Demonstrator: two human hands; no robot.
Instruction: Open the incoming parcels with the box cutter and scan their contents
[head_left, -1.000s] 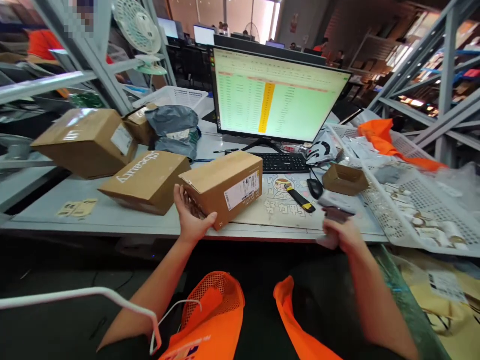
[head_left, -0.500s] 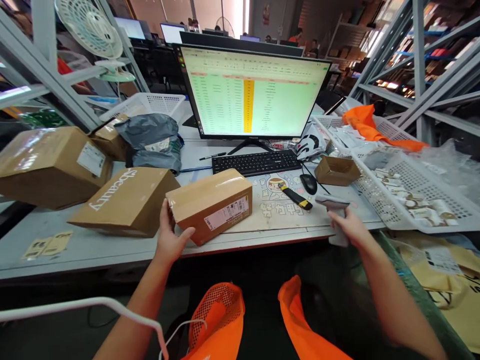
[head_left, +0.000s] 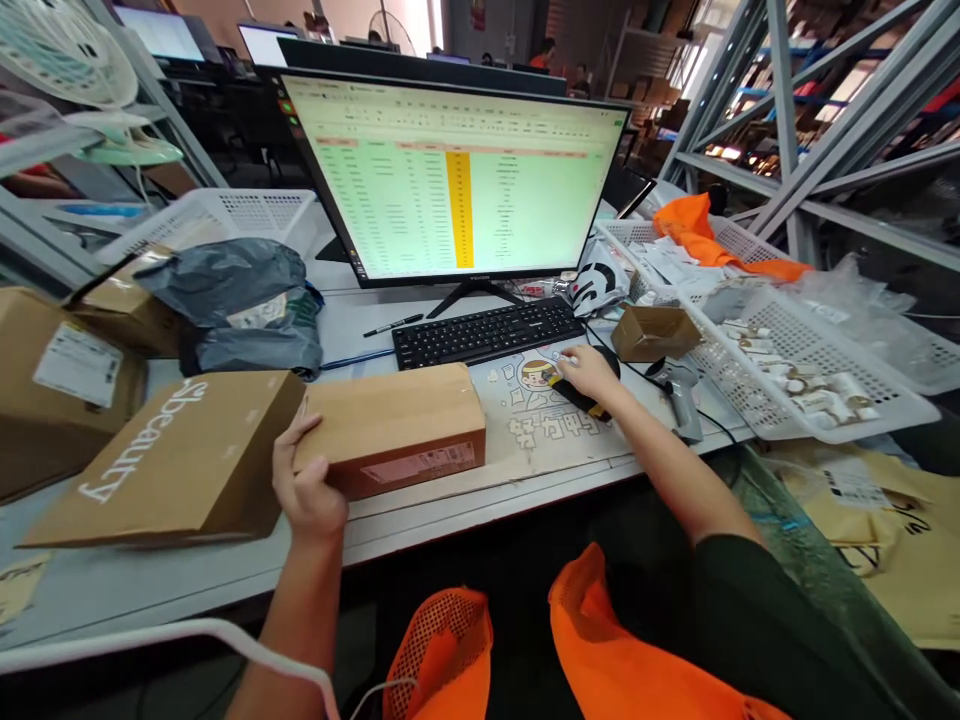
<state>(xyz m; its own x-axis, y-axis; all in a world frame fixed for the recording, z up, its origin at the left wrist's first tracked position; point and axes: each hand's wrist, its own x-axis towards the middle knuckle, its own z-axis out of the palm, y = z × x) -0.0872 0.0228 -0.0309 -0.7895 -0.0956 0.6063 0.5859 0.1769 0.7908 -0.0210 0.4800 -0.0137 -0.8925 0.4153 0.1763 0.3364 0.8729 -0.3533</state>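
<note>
My left hand (head_left: 309,482) grips the left end of a brown cardboard box (head_left: 397,415), thumb at its front and fingers at the side. The box rests near the table's front edge, a label on its front face. My right hand (head_left: 592,375) has its fingers closed at a black and yellow box cutter (head_left: 576,396) lying on the mat, and partly covers it. Just behind that hand is the black mouse (head_left: 606,358), partly hidden. A grey barcode scanner (head_left: 681,398) rests on the table to the right.
A larger box marked "beauty" (head_left: 180,455) and a grey plastic parcel (head_left: 240,300) are on the left. The monitor (head_left: 457,190) and keyboard (head_left: 487,332) stand behind. At right are a small open carton (head_left: 654,334) and white baskets (head_left: 821,432) holding small rolls and papers.
My right hand has let go of the scanner on the table and moved left to the box cutter. My left hand still holds the box, which is turned slightly. The view has shifted right.
</note>
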